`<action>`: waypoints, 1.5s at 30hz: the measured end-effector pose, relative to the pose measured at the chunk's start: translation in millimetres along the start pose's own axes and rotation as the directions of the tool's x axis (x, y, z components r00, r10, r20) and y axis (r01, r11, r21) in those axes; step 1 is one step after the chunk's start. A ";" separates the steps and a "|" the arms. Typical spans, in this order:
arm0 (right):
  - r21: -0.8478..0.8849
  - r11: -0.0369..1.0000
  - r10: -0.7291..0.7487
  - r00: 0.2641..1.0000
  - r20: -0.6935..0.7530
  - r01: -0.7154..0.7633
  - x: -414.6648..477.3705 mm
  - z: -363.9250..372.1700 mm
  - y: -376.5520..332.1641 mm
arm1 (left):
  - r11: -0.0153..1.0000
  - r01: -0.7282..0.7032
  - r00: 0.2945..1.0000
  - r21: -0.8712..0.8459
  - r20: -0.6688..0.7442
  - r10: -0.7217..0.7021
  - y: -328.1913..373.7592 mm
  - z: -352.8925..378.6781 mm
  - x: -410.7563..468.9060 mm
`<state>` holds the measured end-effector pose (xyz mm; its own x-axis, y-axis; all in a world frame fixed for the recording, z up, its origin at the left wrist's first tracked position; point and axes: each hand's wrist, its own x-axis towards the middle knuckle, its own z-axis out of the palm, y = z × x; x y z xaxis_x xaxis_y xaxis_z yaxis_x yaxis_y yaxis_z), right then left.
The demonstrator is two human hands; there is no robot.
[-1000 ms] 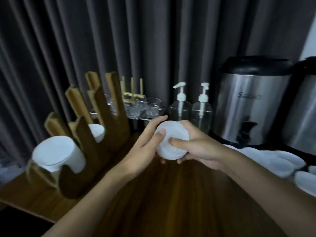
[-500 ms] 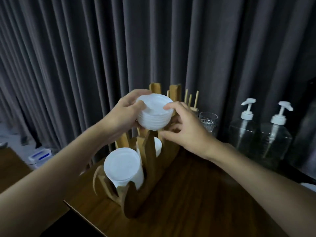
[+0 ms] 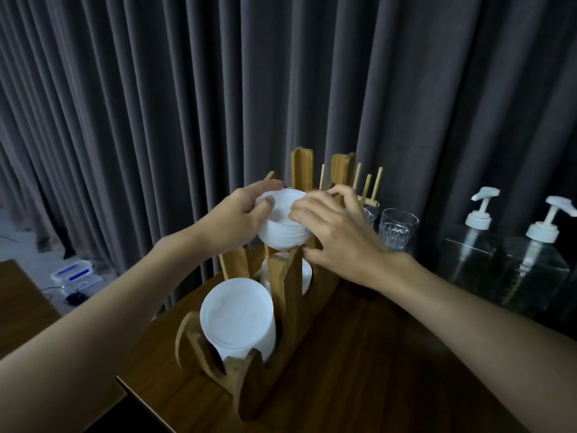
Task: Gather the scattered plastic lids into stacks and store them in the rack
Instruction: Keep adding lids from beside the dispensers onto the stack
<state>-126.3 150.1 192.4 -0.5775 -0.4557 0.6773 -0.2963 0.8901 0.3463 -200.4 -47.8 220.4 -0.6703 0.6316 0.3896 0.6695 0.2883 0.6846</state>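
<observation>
Two-handed clamp on the lid stack (image 3: 282, 228): left hand (image 3: 246, 210) wraps its left rim and right hand (image 3: 337, 242) hooks fingers over the right edge, prob. so the loose lids stay squared. It's held tilted at the upper prongs of the wooden rack (image 3: 281, 295), directly under the grip; can't tell if it's seated yet. Lower down, nearer than the grip, the front stack (image 3: 237, 320) lies on its side, cradled betw. prongs so it won't roll. Glasses (image 3: 398, 228) stand just right of the grip, so mind the elbow.

1. You have three lid stacks (image 3: 237, 320).
2. You have one wooden rack (image 3: 249, 389).
3. You have two pump bottles (image 3: 474, 248).
4. You can see two glasses (image 3: 398, 229).
5. You have two hands: left hand (image 3: 240, 214), right hand (image 3: 337, 239).
</observation>
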 end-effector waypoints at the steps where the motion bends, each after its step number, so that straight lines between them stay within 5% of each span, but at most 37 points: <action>1: -0.021 1.000 -0.022 1.000 0.002 0.022 -1.1 2.1 1.1 | 0.998 -0.022 1.000 0.054 0.007 0.022 -4.0 -0.5 -0.8; 17: -0.156 0.986 -0.029 0.977 0.210 0.063 -26.8 32.1 -8.7 | 0.957 -0.069 0.976 0.282 0.215 0.007 -44.3 -7.7 -0.3; 27: 0.121 0.993 -0.038 0.967 0.252 0.007 -34.1 35.2 -6.4 | 0.942 -0.073 0.989 0.329 0.142 0.027 -50.1 -2.8 -4.0; 37: 0.316 0.939 -0.006 0.915 0.403 -0.134 -33.8 31.5 -12.9 | 0.988 -0.035 0.997 0.149 0.069 0.025 -59.6 6.4 -8.1; 45: 0.494 0.812 0.155 0.930 0.333 -0.312 -47.1 42.6 -25.3 | 0.998 -0.035 0.999 0.043 0.031 0.034 -67.7 10.3 -13.2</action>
<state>-124.0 149.0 124.1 -0.8362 -0.2860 0.4679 -0.4359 0.8644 -0.2506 -233.6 -68.2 162.6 -0.6373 0.6626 0.3935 0.7056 0.2964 0.6436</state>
